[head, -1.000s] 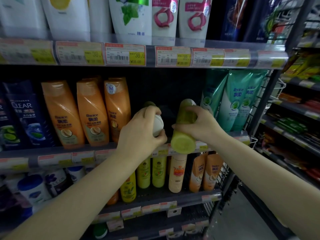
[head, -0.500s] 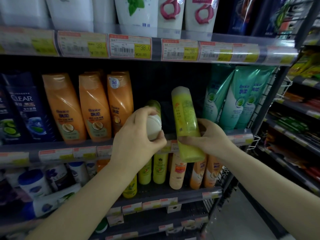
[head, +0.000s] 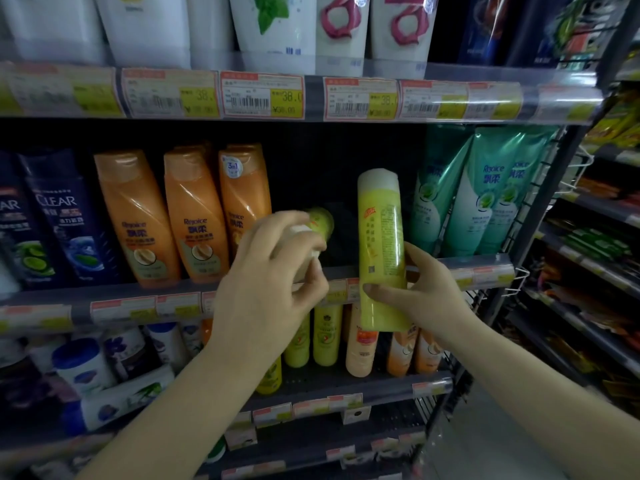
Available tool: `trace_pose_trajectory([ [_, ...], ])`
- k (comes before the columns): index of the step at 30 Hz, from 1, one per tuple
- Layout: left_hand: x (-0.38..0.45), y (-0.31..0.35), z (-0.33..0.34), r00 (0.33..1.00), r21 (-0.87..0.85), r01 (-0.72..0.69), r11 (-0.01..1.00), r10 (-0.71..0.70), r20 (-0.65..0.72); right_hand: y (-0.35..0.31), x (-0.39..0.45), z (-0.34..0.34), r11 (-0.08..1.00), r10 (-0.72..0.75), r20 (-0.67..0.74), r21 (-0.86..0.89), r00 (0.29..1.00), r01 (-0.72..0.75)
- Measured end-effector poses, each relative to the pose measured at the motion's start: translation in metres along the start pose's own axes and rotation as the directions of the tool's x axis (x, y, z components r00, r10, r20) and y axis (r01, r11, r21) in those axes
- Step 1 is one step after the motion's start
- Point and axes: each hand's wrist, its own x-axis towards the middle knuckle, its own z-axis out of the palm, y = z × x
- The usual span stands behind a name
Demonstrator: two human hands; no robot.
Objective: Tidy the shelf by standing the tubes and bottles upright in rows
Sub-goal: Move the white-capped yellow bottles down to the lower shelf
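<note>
Two yellow-green tubes in hand, both in front of the gap between the orange bottles (head: 194,216) and teal tubes (head: 485,199). My right hand (head: 426,299) pinches the upright tube (head: 381,244) low on its body, base below the shelf edge (head: 460,271); top-heavy, it may tip or catch the lip. My left hand (head: 273,278) wraps the tilted tube (head: 320,221), blurred; its swing may knock a neighbouring bottle.

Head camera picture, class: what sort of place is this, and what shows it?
Most likely a shop's toiletries aisle: price labels along the shelf edges, matching orange shampoo bottles in rows, and green tubes facing outward.
</note>
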Motion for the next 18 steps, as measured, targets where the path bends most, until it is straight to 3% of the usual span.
trace_pose_trajectory([
  [6,0.001,-0.002,-0.001,0.991,0.093,-0.056,0.994,0.044,0.126,0.003,-0.003,0.004,0.997,-0.038,-0.042,-0.061,0.998,0.036],
  [11,0.000,-0.008,0.001,0.985,-0.231,0.175,0.957,-0.170,0.040,0.007,-0.002,0.005,0.998,-0.008,-0.049,-0.060,0.999,0.005],
  [18,0.015,-0.015,0.025,0.980,-0.503,0.138,0.853,-0.191,-0.055,0.008,-0.004,0.011,1.000,-0.002,-0.072,0.008,0.997,0.002],
])
